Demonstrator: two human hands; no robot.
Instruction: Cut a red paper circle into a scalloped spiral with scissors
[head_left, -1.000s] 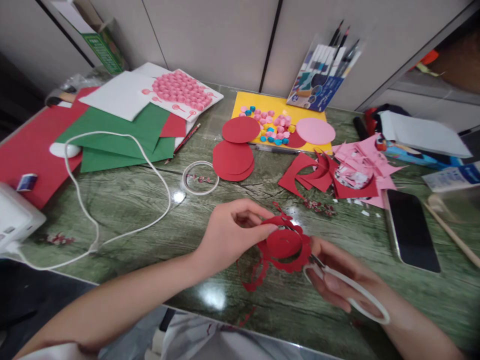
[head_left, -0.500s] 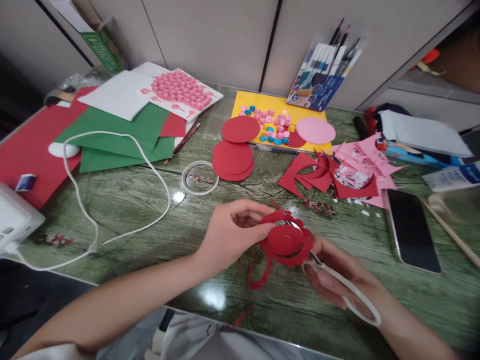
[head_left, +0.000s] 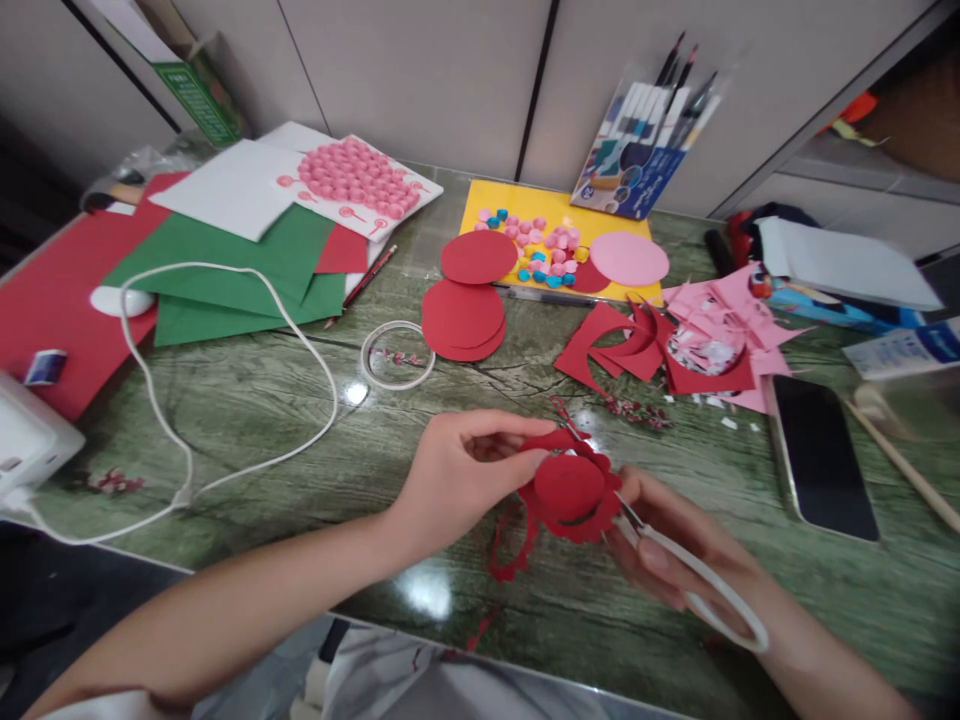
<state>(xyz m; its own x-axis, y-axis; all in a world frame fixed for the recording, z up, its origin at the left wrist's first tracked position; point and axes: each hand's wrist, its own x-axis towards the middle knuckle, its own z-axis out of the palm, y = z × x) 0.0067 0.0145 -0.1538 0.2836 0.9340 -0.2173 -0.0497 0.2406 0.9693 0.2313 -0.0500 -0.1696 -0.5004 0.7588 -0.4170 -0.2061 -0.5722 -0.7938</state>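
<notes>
Between thumb and fingers, my left hand pinches a red paper piece with a scalloped edge and a cut spiral inside. My right hand grips white-handled scissors, fingers in the loops. Their metal blades run in among the red paper, and a tip shows past its upper edge. Below my left hand, a scalloped strip of red paper hangs or lies over the table; I cannot tell which. Red paper circles lie stacked beyond my hands.
Red scraps and pink scraps lie at right, beside a phone. A white tape roll and a looped white cable lie left. Behind are a yellow sheet, green paper and a marker pack.
The scissors have shifted within the red paper, and their tip now shows past its upper edge. The red piece has turned slightly in my left hand.
</notes>
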